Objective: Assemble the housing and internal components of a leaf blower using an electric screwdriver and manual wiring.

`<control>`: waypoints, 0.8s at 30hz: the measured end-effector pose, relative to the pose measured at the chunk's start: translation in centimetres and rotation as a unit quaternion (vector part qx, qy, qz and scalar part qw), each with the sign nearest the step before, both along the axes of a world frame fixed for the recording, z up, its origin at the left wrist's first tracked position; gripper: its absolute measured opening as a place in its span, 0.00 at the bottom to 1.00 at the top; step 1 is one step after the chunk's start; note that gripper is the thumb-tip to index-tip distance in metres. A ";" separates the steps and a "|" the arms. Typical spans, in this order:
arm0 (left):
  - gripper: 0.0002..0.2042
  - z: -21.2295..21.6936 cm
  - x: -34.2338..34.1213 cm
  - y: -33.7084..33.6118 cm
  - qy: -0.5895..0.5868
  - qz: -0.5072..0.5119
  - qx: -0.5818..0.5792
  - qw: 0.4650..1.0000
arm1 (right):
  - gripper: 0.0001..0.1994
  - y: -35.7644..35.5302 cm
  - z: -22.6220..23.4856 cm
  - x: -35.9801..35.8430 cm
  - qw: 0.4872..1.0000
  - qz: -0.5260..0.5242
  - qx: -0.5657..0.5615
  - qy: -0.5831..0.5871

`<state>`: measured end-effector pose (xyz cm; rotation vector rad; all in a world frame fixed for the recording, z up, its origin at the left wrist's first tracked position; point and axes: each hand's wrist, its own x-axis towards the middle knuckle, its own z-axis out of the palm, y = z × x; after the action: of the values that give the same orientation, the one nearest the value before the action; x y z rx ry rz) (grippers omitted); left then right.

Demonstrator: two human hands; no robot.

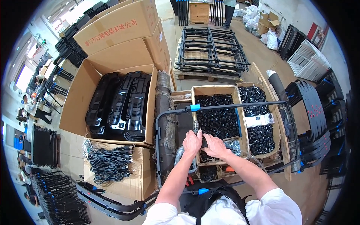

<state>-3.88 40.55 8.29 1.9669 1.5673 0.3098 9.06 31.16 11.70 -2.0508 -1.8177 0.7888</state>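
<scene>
While gripping the tool (195, 126) with closed fingers of left hand (192, 142) and right hand (216, 146), could knock the frame (232, 106) by tilting too far. Could then scratch it.

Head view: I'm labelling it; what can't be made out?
All in the head view:
Dark tool: body largely hidden by left hand and right hand.
Open carton: floor hidden by black plastic parts.
Standing person: upper body cut off by top edge.
Tiny dark pieces: too small to identify.
</scene>
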 end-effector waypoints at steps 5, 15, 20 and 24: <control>0.29 -0.2 0.1 0.0 0.001 0.002 0.015 1.000 | 0.39 0.2 0.1 0.2 1.000 0.001 -0.016 0.000; 0.29 -0.4 0.8 0.3 -0.003 0.021 -0.005 1.000 | 0.40 0.8 -0.3 1.2 1.000 0.021 -0.006 -0.017; 0.30 -0.6 1.1 0.8 0.000 0.019 -0.026 0.999 | 0.37 0.8 0.1 1.4 0.996 0.037 0.060 -0.045; 0.32 -0.5 1.3 0.9 0.010 0.019 -0.036 0.999 | 0.38 0.8 0.1 1.3 0.995 0.044 0.064 -0.059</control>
<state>-2.57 41.46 7.77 1.8924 1.6065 0.2462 10.36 31.99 11.79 -1.9862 -1.9790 0.5658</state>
